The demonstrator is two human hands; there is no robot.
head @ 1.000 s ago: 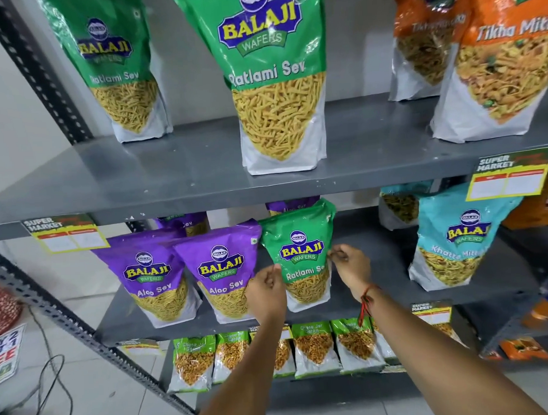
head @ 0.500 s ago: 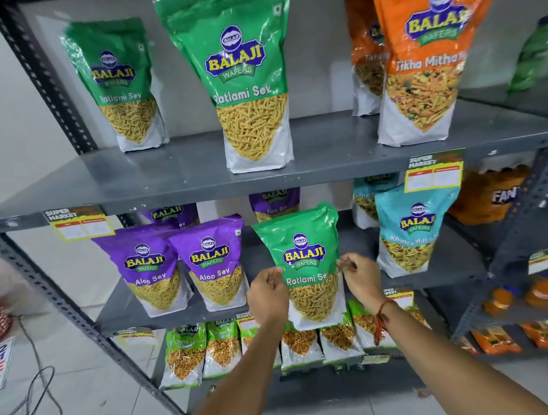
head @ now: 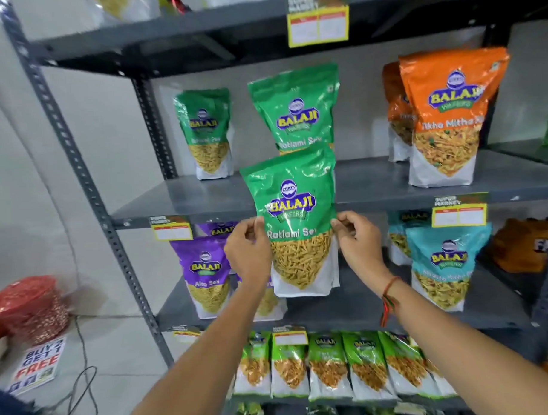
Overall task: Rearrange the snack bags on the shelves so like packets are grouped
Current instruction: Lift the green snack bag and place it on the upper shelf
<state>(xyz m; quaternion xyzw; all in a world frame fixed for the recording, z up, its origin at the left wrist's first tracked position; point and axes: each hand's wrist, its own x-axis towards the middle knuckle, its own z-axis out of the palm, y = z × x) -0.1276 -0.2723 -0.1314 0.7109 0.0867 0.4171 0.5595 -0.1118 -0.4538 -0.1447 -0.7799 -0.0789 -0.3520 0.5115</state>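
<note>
I hold a green Ratlami Sev bag (head: 293, 213) upright in the air in front of the upper shelf's edge (head: 204, 206). My left hand (head: 248, 251) pinches its left side and my right hand (head: 357, 241) pinches its right side. Two more green Ratlami Sev bags stand on that upper shelf, one right behind the held bag (head: 295, 110) and one further left (head: 206, 132). Purple Aloo Sev bags (head: 205, 271) stand on the shelf below, partly hidden by my left arm.
Orange Tikha Mitha bags (head: 449, 117) stand on the upper shelf at right. Teal bags (head: 444, 263) sit on the lower shelf (head: 347, 310) at right. Several small green packets (head: 324, 364) line the shelf beneath. A red basket (head: 27, 306), a sign and a cable lie on the floor at left.
Both hands lifted the green Ratlami Sev bag off the lower shelf, from beside the purple bags, up to the height of the upper shelf's edge. The view tilted upward.
</note>
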